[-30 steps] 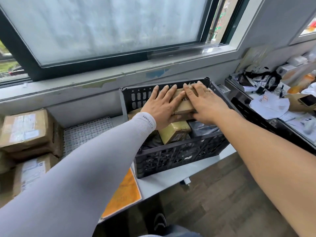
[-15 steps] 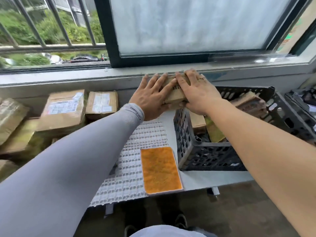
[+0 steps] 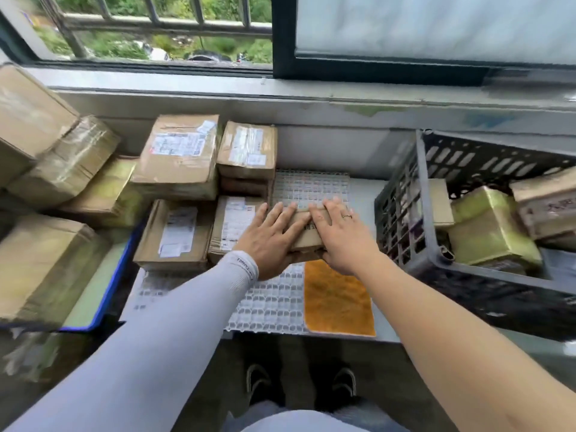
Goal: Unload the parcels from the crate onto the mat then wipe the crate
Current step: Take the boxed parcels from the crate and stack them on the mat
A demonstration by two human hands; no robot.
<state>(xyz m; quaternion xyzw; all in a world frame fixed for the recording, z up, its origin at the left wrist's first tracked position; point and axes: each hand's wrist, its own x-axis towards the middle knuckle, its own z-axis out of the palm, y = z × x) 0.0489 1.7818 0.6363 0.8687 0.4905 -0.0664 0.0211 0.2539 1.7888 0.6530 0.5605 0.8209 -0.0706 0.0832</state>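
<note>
Half a second ago the small brown parcel (image 3: 307,233) was up by the window sill, over the crate's left corner; now both hands have carried it down and to the left, over the white mat (image 3: 308,185). It looks to be low on the mat or just above it, and I cannot tell which. The left hand (image 3: 270,236) lies on its left side with long, mostly straight fingers spread over the top and the thumb tucked under the near edge. The right hand (image 3: 341,236) does the same on the right side, and it wears a ring (image 3: 347,216). The parcel is squeezed between the two hands. Just left of it, touching or almost touching, lie flat parcels with white labels (image 3: 232,227). More boxes (image 3: 179,160) are stacked behind those and farther left. An orange cloth (image 3: 338,302) lies flat on the mat's near right part, just in front of the held parcel. The black crate (image 3: 402,210) sits to the right on the desk (image 3: 363,188), near the mat. It holds parcels, one of them wrapped in yellow tape (image 3: 492,227). A blue tray edge (image 3: 109,285) shows at the left under some big boxes. Past the desk is the window (image 3: 436,23), with bars and green plants outside. Two shoes (image 3: 258,381) show on the floor below.
</note>
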